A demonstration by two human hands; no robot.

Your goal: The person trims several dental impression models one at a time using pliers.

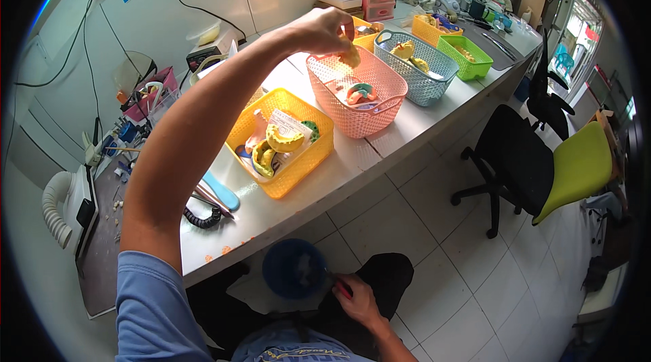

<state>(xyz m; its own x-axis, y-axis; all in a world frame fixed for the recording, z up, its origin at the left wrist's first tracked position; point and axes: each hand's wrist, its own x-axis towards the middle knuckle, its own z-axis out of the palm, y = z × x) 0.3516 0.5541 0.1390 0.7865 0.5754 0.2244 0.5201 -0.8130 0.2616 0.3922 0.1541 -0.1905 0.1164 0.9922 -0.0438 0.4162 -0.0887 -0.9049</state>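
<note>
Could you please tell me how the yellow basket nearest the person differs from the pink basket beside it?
The yellow basket stands untouched; the left hand holds a pale yellow piece over the pink basket. The yellow basket looks fuller, with several dental casts; the pink one shows fewer. Both are perforated plastic on the white counter.

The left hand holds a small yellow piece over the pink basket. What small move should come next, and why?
Probably lower the left hand a little and set the yellow piece inside the pink basket. The piece hangs just above the basket's far rim, pinched in the fingertips, and the basket has free room beside the cast already lying in it. The right hand is busy low down with a red-handled tool at the blue bowl.
</note>
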